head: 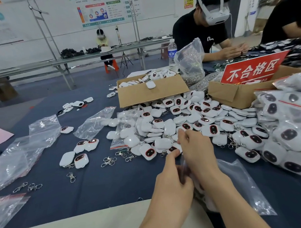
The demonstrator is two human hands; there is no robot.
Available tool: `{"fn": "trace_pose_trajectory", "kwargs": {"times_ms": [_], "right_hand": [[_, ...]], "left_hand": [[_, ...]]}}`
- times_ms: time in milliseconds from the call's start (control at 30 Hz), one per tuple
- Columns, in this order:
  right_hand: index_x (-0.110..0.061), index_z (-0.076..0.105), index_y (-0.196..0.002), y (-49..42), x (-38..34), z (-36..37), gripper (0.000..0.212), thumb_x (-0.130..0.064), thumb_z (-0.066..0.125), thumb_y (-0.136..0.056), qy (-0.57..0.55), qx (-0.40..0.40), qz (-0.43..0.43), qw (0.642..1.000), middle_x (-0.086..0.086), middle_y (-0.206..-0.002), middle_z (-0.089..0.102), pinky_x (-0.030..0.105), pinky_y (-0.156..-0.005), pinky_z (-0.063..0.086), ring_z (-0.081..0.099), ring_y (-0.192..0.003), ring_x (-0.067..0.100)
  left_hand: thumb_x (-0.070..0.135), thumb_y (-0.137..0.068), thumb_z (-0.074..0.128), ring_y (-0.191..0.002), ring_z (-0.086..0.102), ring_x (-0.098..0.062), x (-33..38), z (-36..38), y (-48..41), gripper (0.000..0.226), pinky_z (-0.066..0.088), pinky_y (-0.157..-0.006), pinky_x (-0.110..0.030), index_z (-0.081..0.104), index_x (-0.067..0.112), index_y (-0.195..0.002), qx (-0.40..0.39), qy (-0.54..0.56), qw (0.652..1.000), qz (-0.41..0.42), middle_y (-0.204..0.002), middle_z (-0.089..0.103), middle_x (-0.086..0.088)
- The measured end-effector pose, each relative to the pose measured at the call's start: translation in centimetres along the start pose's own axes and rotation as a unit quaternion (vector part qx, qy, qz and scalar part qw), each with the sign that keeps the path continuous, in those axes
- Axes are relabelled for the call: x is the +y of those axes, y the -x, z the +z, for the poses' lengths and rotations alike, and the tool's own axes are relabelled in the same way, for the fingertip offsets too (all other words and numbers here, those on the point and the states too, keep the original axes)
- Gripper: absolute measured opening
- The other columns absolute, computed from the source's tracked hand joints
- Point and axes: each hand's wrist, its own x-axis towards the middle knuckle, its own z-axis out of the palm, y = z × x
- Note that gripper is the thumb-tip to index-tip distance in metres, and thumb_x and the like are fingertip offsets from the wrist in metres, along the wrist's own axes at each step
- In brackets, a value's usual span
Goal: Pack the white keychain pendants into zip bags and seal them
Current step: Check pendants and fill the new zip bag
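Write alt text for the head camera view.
Two hands work over a dark tablecloth: the left hand grips a clear zip bag while the right hand reaches into a heap of white keychain pendants. Cardboard boxes, loose bags and metal clasps lie around.

A dark blue cloth covers the counter [107,186]. Beyond its far edge is grey-blue floor [88,79], then a long grey second counter [79,58] on metal legs, an orange stool [112,67] and a tripod [125,59] beside it. Posters [101,8] hang on the white wall [61,21].
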Motion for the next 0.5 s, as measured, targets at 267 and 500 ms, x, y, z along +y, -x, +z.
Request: {"fn": "trace_pose_trajectory", "kwargs": {"times_ms": [267,500], "right_hand": [[-0.004,0.063,-0.083,0.0,0.3,0.3,0.048,-0.039,0.038,-0.104,-0.001,-0.007,-0.002,1.000,0.008,-0.080,0.067,0.039,-0.069,0.043,0.060,-0.078,0.026],[-0.018,0.063,-0.071,0.1,0.4,0.7,0.044,-0.037,0.039,-0.103,-0.030,-0.029,-0.001,0.999,-0.005,-0.072,0.065,0.033,-0.064,0.043,0.060,-0.072,0.014]], "left_hand": [[0.018,-0.084,0.051,-0.085,0.072,-0.021,0.6,-1.0,-1.2,0.052,0.058,-0.089,-0.040,0.044,0.050,-0.124,-0.055,0.028,0.997,-0.044,-0.094,0.075,-0.001],[0.011,-0.091,0.049,-0.065,0.063,-0.004,-0.2,-1.6,-0.8,0.047,0.054,-0.069,-0.026,0.050,0.042,-0.127,-0.094,0.001,0.995,-0.038,-0.082,0.071,0.005]]}}
